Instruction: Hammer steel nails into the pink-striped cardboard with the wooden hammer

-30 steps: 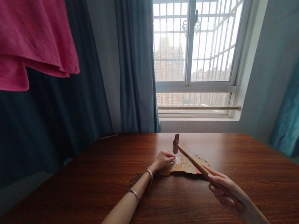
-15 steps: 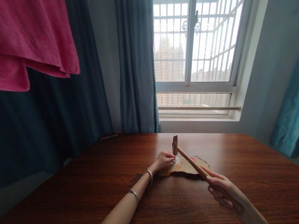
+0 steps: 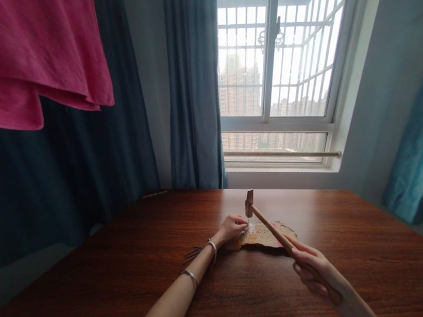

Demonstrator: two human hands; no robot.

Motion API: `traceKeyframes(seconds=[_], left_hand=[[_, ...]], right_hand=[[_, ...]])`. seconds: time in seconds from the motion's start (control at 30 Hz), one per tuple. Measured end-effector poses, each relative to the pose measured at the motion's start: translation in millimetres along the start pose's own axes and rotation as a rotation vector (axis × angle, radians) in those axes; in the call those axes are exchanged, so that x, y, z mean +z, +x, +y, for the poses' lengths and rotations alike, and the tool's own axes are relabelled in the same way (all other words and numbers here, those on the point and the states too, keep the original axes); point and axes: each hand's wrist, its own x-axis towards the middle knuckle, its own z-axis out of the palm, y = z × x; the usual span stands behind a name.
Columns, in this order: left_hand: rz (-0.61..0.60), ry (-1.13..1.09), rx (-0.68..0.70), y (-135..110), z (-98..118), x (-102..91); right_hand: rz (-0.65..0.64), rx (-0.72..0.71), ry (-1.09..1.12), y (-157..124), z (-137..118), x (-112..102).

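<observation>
Wooden-handled hammer [image 3: 271,227] over a dotted sheet [image 3: 259,235]

Take the sheet as the centre of the dial: it lies on the brown table [image 3: 234,301], below the window [image 3: 269,67] at twelve. From ten o'clock the left hand [image 3: 234,226] comes in, fingertips pinched together on a thin pin [image 3: 248,221] that stands roughly upright at the sheet's edge. At five o'clock the right hand [image 3: 313,264] has its fingers wrapped round the lower handle. The hammer's head sits at eleven, just over the pin; whether the two touch I cannot tell.

The hammer looks light enough for one hand, with most of its weight probably in the head, so the low grip should suit it. The handle seems stiff and not slick. The pin is likely hard, slender and easy to tip; a fingertip pinch low down should steady it. The sheet, perhaps leather, seems thin and light, its wavy six o'clock edge hinting at some bend; pressing it flat near a margin would be the sensible hold. Dark tools [image 3: 193,254] lie at nine, beside the left forearm.
</observation>
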Motion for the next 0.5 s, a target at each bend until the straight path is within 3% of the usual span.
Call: traceKeyframes(seconds=[0.37,0.5], left_hand=[[0.017,0.048,0.035,-1.2,2.6,-0.1],[0.017,0.043,0.038,-0.7,-0.2,0.8]], right_hand=[[0.156,-0.205,0.068,-8.6,39.1,44.9],[0.104,-0.231,0.095,-8.8,47.3,56.5]])
